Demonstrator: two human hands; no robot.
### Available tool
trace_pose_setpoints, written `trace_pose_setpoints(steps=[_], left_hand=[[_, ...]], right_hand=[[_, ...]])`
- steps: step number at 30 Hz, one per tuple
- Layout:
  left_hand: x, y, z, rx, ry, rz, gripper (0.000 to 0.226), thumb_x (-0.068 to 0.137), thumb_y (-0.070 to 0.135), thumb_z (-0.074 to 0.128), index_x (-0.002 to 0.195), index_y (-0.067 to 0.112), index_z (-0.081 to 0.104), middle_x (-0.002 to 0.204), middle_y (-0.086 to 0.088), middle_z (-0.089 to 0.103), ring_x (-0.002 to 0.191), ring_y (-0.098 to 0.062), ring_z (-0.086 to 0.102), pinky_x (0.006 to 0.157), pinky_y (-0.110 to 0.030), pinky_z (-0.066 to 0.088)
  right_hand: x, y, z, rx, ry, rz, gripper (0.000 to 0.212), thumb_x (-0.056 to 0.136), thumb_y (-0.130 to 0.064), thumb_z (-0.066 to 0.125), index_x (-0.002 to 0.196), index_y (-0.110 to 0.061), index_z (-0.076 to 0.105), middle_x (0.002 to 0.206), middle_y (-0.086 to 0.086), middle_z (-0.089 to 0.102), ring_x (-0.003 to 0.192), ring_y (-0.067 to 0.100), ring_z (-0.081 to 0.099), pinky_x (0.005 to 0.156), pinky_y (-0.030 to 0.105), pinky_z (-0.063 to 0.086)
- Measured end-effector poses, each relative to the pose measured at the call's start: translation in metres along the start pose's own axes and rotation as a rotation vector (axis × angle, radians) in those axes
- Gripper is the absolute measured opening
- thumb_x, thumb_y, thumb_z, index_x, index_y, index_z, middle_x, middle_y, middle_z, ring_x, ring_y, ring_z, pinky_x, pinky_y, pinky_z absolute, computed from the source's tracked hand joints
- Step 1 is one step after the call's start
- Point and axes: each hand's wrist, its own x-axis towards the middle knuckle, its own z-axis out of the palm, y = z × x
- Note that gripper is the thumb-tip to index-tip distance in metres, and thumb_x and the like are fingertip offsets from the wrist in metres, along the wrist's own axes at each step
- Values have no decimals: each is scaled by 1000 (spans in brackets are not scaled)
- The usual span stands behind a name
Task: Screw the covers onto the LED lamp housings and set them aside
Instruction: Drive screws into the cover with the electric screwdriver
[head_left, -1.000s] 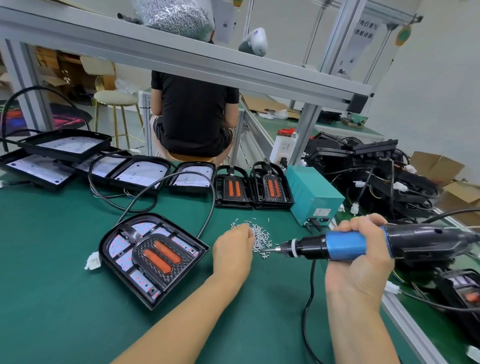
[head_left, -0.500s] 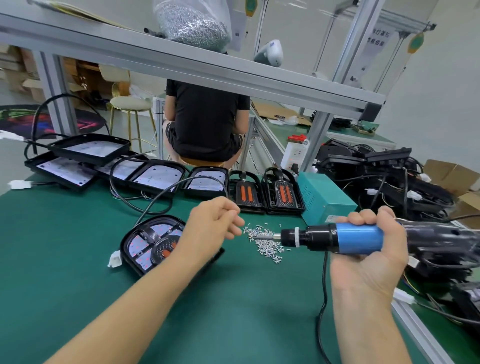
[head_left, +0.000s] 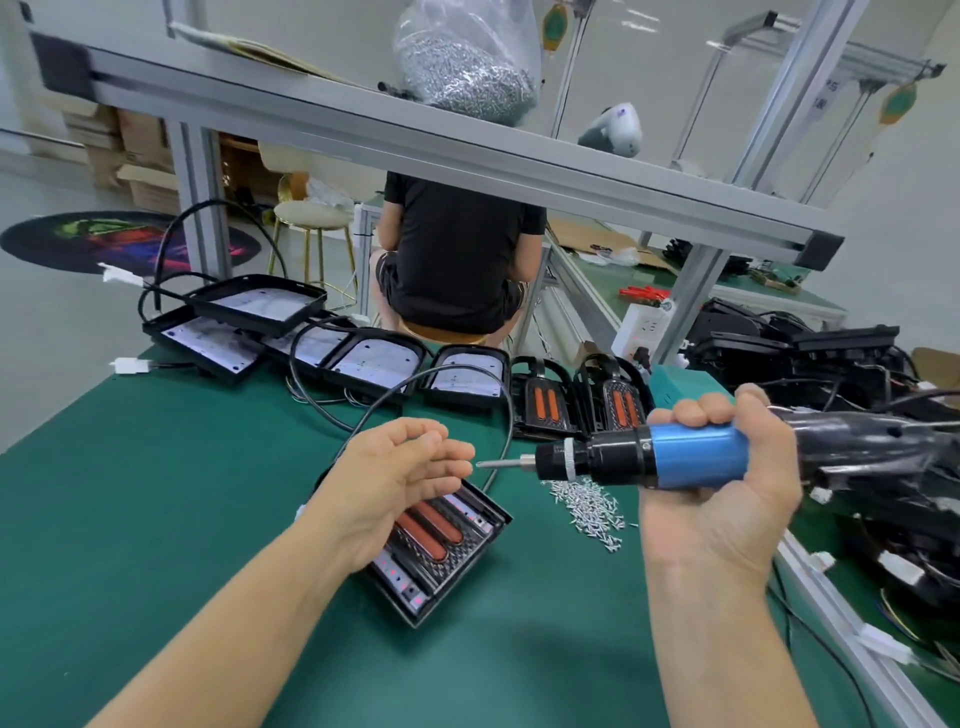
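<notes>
- L hand (head_left: 400, 478) is up off the green-matted counter (head_left: 156, 493), fingers loosely together, tips right at the driver bit. Looks like I'm feeding a screw onto the bit, but can't tell if one's actually pinched; too small to see.
- R hand (head_left: 727, 493) is wrapped round the blue-and-black electric screwdriver (head_left: 691, 457), fingers over the blue barrel. Tool lies roughly horizontal, bit pointing left at my L fingertips.
- Black LED lamp housing w/ the dark mesh cover and two orange strips (head_left: 441, 545) sits flat on the counter directly under and just behind my L hand, partly hidden by it. Long axis runs diagonal, far-left to near-right.
- Key relation: housing is below-left of the bit tip, L hand nearer to it. Next move prob needs the driver swung from horizontal to bit-down over a cover screw hole.
- Loose pile of small silver screws (head_left: 587, 506) lies just right of the housing, under the driver nose.
- Black cable (head_left: 415, 384) arcs from the housing toward the far row of lamp units (head_left: 374, 364).
</notes>
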Motion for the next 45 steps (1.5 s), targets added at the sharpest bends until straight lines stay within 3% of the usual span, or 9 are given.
trace_pose_setpoints(steps=[6,11,17,30,35,45], left_hand=[[-3,-2,-13,-48,58,-24,13,92,5,54,83,9,61,63,0,50,56,-8,45,52,-18,42],[-7,-3,-17,-261,-37,-107,7,90,3,52,86,2,58,68,-4,61,55,-8,55,51,-17,50],[-8,-7,-20,-280,-118,-142,9,82,5,57,89,2,60,74,-6,66,60,-9,58,56,-19,53],[-14,-10,-7,-300,-77,-155,7,88,3,53,93,1,58,72,-6,66,57,-9,57,54,-19,53],[-12,-11,-6,-382,-78,-176,10,78,8,57,87,5,58,72,-5,64,58,-9,56,53,-19,52],[-11,-13,-7,-91,-45,-93,10,90,-1,53,86,1,61,69,-5,64,57,-8,53,52,-18,50]], right_hand=[[-3,14,11,8,-31,27,13,76,-15,58,85,-22,53,64,-9,53,58,8,52,68,22,48],[-5,25,18,-19,-36,37,13,74,-15,59,84,-23,54,64,-9,52,59,8,52,70,22,48],[-6,32,20,-38,-42,39,14,74,-14,58,83,-23,53,63,-9,52,57,8,52,66,21,49],[-6,33,16,-35,-35,28,15,74,-13,58,84,-23,53,63,-8,52,58,8,52,67,21,49],[-5,29,14,-35,-34,18,16,73,-12,58,85,-22,54,63,-8,53,58,9,52,66,22,49],[-4,30,9,-46,-22,23,19,71,-10,57,84,-22,52,62,-7,52,57,9,51,65,22,48]])
